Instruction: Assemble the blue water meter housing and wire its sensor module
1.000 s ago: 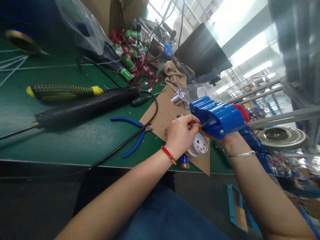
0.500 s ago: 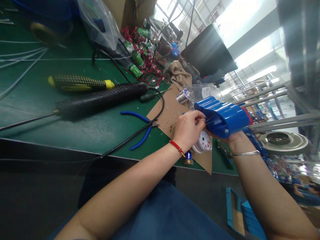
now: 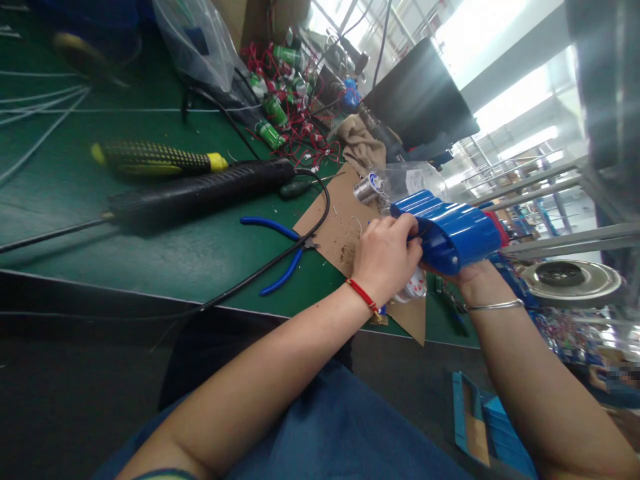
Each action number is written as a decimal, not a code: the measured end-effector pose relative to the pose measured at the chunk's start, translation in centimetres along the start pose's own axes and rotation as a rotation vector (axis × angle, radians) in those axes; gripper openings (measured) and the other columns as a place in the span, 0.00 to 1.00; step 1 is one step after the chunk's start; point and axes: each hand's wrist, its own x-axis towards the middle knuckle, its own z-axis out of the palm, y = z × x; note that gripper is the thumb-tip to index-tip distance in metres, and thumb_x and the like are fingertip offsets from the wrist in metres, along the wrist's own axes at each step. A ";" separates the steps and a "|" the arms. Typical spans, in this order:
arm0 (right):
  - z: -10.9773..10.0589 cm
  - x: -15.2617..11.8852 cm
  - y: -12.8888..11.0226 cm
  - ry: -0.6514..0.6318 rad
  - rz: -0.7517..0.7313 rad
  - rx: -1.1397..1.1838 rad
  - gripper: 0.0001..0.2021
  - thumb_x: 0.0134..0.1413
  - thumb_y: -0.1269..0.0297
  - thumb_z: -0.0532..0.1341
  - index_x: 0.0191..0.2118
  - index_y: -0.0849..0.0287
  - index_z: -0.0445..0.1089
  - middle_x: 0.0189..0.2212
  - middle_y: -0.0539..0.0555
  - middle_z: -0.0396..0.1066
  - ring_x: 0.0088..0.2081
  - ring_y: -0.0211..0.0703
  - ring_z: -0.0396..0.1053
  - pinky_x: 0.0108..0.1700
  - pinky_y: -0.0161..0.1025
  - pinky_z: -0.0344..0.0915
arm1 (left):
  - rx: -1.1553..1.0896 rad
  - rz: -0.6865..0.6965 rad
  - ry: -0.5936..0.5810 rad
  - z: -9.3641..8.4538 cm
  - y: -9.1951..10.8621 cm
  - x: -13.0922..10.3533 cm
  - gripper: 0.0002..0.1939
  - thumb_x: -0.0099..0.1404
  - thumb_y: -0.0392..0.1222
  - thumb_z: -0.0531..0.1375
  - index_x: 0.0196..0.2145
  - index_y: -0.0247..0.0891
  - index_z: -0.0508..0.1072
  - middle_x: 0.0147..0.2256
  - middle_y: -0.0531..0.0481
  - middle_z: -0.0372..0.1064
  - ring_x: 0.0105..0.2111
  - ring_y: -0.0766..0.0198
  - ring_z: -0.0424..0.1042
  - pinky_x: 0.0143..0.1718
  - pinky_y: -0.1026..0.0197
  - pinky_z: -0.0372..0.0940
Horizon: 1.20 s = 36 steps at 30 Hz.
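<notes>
My right hand [image 3: 474,275] supports a glossy blue plastic housing [image 3: 463,230] from beneath; the housing hides most of its fingers. At the open side of that housing, my left hand [image 3: 386,257] has its fingertips closed in a pinch on thin wires, only a trace of which shows now. Below and partly behind the left hand is a water meter with a white dial and red marks [image 3: 416,285], its brass threaded end [image 3: 380,319] peeking out under the wrist. A piece of cardboard [image 3: 327,217] lies beneath them.
Blue-handled pliers [image 3: 285,230] lie left of the cardboard, crossed by a black cable. A soldering iron [image 3: 200,197] and a yellow-black screwdriver [image 3: 160,160] lie further left. Behind are a solder spool [image 3: 369,188], a cloth [image 3: 361,143] and green batteries with red wires [image 3: 273,133].
My left hand has moved slightly right, closer into the housing's opening, and now covers more of the meter. The wires show less. The housing stays nearly in place in my right hand.
</notes>
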 end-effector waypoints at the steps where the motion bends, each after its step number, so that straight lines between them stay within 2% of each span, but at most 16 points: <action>1: -0.1 0.0 0.0 -0.002 0.001 -0.002 0.15 0.68 0.55 0.54 0.46 0.60 0.71 0.42 0.55 0.74 0.40 0.45 0.73 0.41 0.45 0.71 | 0.041 0.013 -0.011 -0.2 0.1 0.0 0.03 0.65 0.38 0.60 0.38 0.38 0.70 0.34 0.49 0.72 0.38 0.57 0.69 0.40 0.58 0.63; 8: -0.8 0.4 0.2 -0.066 0.026 0.022 0.22 0.68 0.50 0.49 0.38 0.55 0.76 0.44 0.55 0.76 0.42 0.49 0.72 0.39 0.47 0.68 | 0.253 0.089 -0.065 -0.4 0.9 0.8 0.09 0.63 0.41 0.64 0.40 0.37 0.71 0.32 0.45 0.73 0.39 0.52 0.71 0.42 0.54 0.62; 10: -0.7 0.3 0.3 -0.081 0.042 0.033 0.21 0.67 0.50 0.50 0.40 0.55 0.76 0.44 0.54 0.77 0.42 0.49 0.72 0.39 0.46 0.68 | 0.289 0.097 -0.071 -0.3 1.1 1.1 0.10 0.64 0.41 0.63 0.41 0.35 0.70 0.31 0.44 0.73 0.37 0.52 0.72 0.41 0.53 0.62; 12: -0.5 0.2 0.3 -0.082 0.049 0.052 0.20 0.68 0.50 0.50 0.43 0.56 0.75 0.44 0.54 0.76 0.41 0.47 0.73 0.41 0.46 0.69 | 0.314 0.101 -0.064 -0.2 1.1 1.3 0.06 0.66 0.39 0.60 0.41 0.35 0.70 0.31 0.43 0.74 0.36 0.53 0.73 0.41 0.54 0.61; 16: -0.2 0.2 0.2 -0.057 0.045 0.119 0.19 0.68 0.51 0.52 0.42 0.61 0.73 0.42 0.55 0.75 0.41 0.44 0.73 0.44 0.46 0.70 | 0.328 0.116 -0.034 -0.1 0.8 1.3 0.07 0.69 0.35 0.55 0.41 0.40 0.72 0.29 0.47 0.74 0.35 0.54 0.73 0.38 0.55 0.60; 20: -0.3 0.4 0.2 -0.050 0.046 0.170 0.19 0.68 0.50 0.53 0.40 0.61 0.73 0.40 0.55 0.75 0.40 0.43 0.73 0.43 0.44 0.71 | 0.319 0.124 -0.014 0.2 0.3 1.0 0.07 0.71 0.40 0.55 0.39 0.42 0.74 0.31 0.50 0.76 0.36 0.54 0.72 0.37 0.55 0.59; 28: -1.4 0.9 0.3 -0.083 0.067 0.202 0.18 0.68 0.51 0.54 0.45 0.61 0.71 0.43 0.56 0.73 0.42 0.46 0.72 0.43 0.45 0.71 | 0.312 0.119 -0.024 0.4 0.2 1.0 0.11 0.70 0.43 0.57 0.34 0.40 0.78 0.34 0.48 0.76 0.40 0.50 0.71 0.36 0.54 0.60; 31: -1.6 1.7 0.4 -0.094 0.064 0.210 0.19 0.68 0.50 0.54 0.46 0.62 0.70 0.42 0.57 0.72 0.40 0.45 0.72 0.42 0.46 0.71 | 0.316 0.114 -0.035 0.3 0.5 1.0 0.11 0.70 0.42 0.57 0.33 0.39 0.79 0.35 0.47 0.76 0.41 0.49 0.71 0.37 0.53 0.62; 36: -2.0 2.3 0.4 -0.134 0.068 0.232 0.20 0.67 0.49 0.54 0.49 0.62 0.69 0.44 0.57 0.71 0.40 0.45 0.72 0.43 0.47 0.71 | 0.316 0.086 -0.056 0.2 1.2 0.9 0.11 0.68 0.35 0.56 0.33 0.35 0.79 0.35 0.42 0.75 0.41 0.48 0.71 0.36 0.52 0.65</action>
